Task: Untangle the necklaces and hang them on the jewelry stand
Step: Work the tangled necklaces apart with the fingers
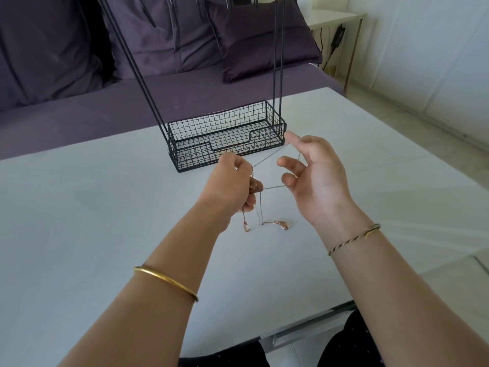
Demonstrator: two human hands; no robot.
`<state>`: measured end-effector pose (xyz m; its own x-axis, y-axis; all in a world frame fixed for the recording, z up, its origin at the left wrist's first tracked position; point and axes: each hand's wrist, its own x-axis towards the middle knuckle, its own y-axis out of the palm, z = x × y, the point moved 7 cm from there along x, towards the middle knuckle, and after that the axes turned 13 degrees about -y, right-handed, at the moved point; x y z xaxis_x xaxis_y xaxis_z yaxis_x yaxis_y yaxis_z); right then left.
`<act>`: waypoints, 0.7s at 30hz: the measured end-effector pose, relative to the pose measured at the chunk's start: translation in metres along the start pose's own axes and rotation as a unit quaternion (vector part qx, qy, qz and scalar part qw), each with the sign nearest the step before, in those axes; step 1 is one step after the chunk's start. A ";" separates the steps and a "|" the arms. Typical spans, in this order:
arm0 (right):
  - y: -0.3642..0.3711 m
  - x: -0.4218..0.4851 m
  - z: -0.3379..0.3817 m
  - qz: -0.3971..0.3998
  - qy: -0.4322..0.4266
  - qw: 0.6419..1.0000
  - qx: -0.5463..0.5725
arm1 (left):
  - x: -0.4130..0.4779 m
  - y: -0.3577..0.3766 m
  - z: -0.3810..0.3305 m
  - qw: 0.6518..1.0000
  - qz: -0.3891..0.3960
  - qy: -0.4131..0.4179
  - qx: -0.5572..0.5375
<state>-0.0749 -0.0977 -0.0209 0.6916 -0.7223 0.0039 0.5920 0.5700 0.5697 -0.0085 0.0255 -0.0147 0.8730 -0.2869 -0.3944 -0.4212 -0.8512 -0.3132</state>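
My left hand (235, 184) is closed around a bunch of tangled rose-gold and silver necklaces (256, 187) above the white table (105, 221). Thin silver chain (267, 156) stretches from that bunch to my right hand (315, 176), whose spread fingers hold the loop taut. Loose chain ends hang down to the table, where a rose-gold pendant (283, 225) and a clasp end (246, 228) lie. The black wire jewelry stand (227, 136) stands just beyond my hands, its basket base empty and its thin uprights (277, 62) rising out of view. Its top bars are hidden.
A purple sofa (79, 112) with dark cushions (259, 38) runs along the far side of the table. A small white side table (336, 19) with a cable stands at the back right. My dark-clothed lap (352, 345) shows at the table's near edge.
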 end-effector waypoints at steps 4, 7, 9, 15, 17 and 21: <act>-0.002 0.001 -0.002 -0.017 0.007 1.000 0.004 | 0.001 -0.002 0.003 1.000 -0.008 -0.010 -0.011; -0.009 0.004 -0.001 -0.041 0.006 0.999 0.004 | 0.003 -0.008 0.005 0.999 -0.023 -0.016 -0.018; -0.011 0.006 0.000 -0.048 0.004 0.999 0.003 | 0.005 -0.012 0.006 1.000 -0.024 -0.015 -0.006; -0.014 0.011 -0.001 -0.035 -0.003 0.998 -0.053 | 0.006 -0.008 0.011 0.998 0.035 -0.022 0.037; -0.016 0.013 -0.001 -0.034 -0.001 0.997 -0.066 | 0.007 -0.011 0.014 0.998 0.040 -0.029 0.039; -0.019 0.018 -0.002 -0.037 -0.001 0.996 -0.076 | 0.009 -0.018 0.021 0.996 0.043 -0.048 0.054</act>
<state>-0.0725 -0.1207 -0.0337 0.6438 -0.7646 -0.0317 0.6966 0.5684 0.4379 0.0021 0.0477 -0.0307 0.8073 -0.3092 -0.5026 -0.5222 -0.7711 -0.3644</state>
